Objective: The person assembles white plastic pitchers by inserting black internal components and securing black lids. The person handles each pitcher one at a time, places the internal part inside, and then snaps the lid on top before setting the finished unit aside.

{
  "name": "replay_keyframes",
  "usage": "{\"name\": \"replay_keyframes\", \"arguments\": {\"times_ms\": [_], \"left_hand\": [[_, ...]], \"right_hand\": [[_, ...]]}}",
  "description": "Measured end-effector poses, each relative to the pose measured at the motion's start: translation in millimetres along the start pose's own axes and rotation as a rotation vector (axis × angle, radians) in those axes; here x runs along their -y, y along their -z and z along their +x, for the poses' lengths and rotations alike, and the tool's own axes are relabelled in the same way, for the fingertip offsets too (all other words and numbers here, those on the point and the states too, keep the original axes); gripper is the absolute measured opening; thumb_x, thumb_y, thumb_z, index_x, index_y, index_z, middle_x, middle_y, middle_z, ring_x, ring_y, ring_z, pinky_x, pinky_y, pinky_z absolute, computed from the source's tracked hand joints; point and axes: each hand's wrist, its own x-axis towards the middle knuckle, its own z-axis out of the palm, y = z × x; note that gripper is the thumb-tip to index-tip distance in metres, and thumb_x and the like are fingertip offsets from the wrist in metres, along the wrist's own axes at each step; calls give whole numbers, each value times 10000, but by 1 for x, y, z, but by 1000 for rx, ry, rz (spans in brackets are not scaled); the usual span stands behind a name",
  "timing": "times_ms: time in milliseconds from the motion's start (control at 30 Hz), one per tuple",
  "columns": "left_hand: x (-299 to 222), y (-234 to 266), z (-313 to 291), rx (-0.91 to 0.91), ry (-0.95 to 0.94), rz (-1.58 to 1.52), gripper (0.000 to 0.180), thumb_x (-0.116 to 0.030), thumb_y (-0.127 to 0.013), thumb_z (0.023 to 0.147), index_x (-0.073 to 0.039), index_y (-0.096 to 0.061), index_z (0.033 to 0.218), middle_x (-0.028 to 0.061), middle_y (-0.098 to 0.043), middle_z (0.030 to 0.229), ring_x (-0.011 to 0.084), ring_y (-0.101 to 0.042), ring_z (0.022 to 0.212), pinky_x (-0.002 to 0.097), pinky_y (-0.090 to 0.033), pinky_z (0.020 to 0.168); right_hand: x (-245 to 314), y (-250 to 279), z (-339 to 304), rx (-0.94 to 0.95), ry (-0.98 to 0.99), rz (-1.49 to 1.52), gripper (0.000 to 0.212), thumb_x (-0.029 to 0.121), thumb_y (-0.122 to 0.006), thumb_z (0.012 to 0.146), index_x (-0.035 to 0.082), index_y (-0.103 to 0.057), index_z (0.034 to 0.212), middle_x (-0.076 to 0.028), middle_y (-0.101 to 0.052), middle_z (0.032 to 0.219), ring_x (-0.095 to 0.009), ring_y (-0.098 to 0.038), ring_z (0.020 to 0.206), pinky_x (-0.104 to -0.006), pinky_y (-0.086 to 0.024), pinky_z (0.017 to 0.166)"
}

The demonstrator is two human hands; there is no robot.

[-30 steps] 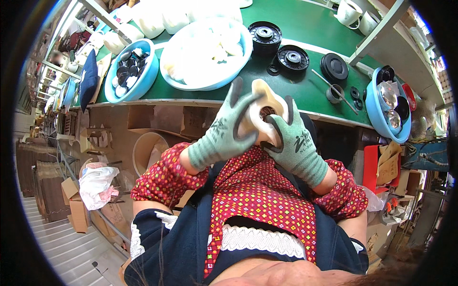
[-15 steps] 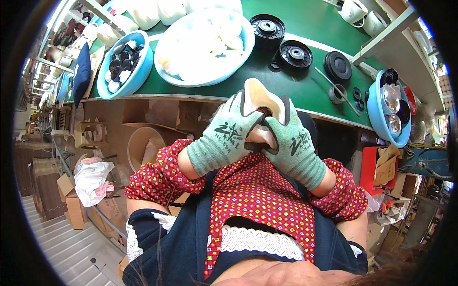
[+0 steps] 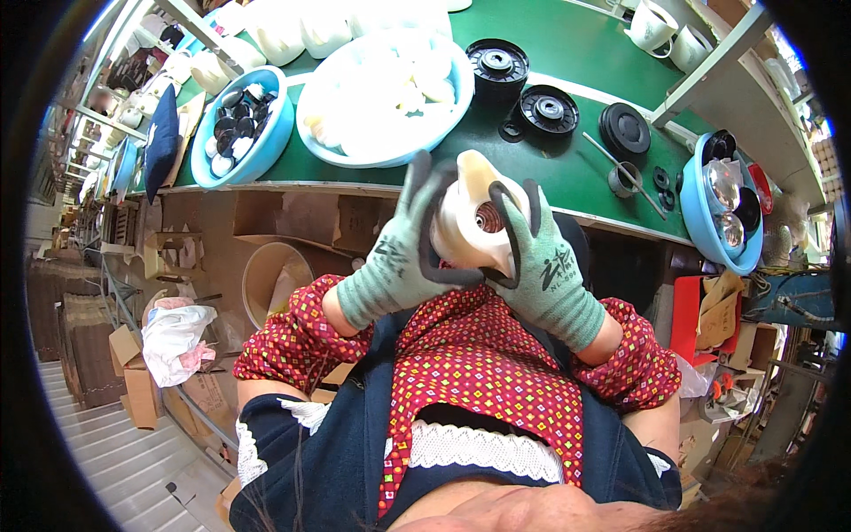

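Between my hands, above my lap and just in front of the table edge, is a cream-coloured plastic spouted piece point(image 3: 459, 229), like the top of a jug. A round hole with coppery rings faces up from its middle. My left hand point(image 3: 399, 253), in a green and dark-grey glove, is curved around its left side, with the thumb low and the fingers up along it. Gloved the same way, my right hand point(image 3: 542, 262) grips the right side, fingers close beside the hole. The underside of the piece is hidden.
On the green table point(image 3: 567, 168) stand a large blue basin point(image 3: 341, 158) of white parts, a smaller blue basin point(image 3: 279, 133) of black and white caps, black round lids point(image 3: 548, 108), a small grey ring-shaped cup point(image 3: 624, 180) and a rod point(image 3: 625, 176). Another blue basin point(image 3: 709, 226) sits right.
The left hand has loosened and spread, its fingers shifting up and left along the piece. The piece has turned, so its ringed hole and left side show more. The right hand stays nearly in place.
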Motion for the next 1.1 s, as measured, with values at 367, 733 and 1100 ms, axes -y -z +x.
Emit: {"name": "replay_keyframes", "arguments": {"times_ms": [367,733,1100], "left_hand": [[34,-12,45,-57,76,-280,423,-163,-735,945,-24,-645,1334,172,-740,1215,297,-745,1037,372,-596,913],[-25,-82,15,325,-647,119,490,-188,-808,802,-87,-717,1273,124,-668,1442,331,-591,1420,586,-362,1272],[42,-85,42,199,32,-166,808,-385,-932,779,-14,-604,1417,218,-618,1421,403,-566,1362,505,-423,1181]], "right_hand": [[5,8,-15,-109,55,329,1033,247,-900,817,17,-330,1647,-301,-431,1589,-503,-488,1418,-503,-458,1156],[-144,-34,28,-170,-391,1166,468,428,-588,1112,-11,-668,1252,-47,-715,1114,-143,-625,1001,-327,-534,933],[-149,-19,-31,-232,-116,617,251,171,-736,948,-5,-701,1123,-167,-691,1101,-357,-662,1087,-413,-509,996]]}}
